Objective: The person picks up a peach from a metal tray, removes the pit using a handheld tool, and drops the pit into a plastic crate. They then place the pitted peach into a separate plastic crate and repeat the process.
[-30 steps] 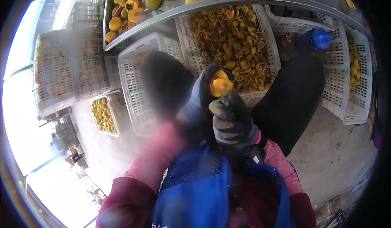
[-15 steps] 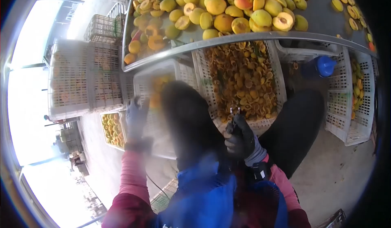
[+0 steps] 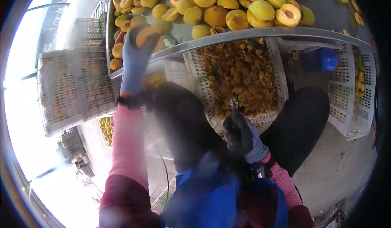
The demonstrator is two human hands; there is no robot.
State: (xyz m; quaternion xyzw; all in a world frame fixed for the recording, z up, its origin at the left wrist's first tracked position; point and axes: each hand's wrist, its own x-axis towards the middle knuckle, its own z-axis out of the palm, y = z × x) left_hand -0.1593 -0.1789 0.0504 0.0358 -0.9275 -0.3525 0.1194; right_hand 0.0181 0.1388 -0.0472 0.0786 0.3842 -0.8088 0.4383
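At the near rim of the metal table (image 3: 260, 33), the gloved left hand (image 3: 134, 57) cups a yellow fruit (image 3: 146, 34), probably light, soft and easily bruised, best held round its middle, while the right hand (image 3: 240, 136), well below that rim, clamps a small tool (image 3: 233, 104).

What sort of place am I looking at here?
Probably a fruit-processing shed: a metal table heaped with yellow fruit, white plastic crates beneath, one full of cut pieces, and a gloved right hand holding a small tool.
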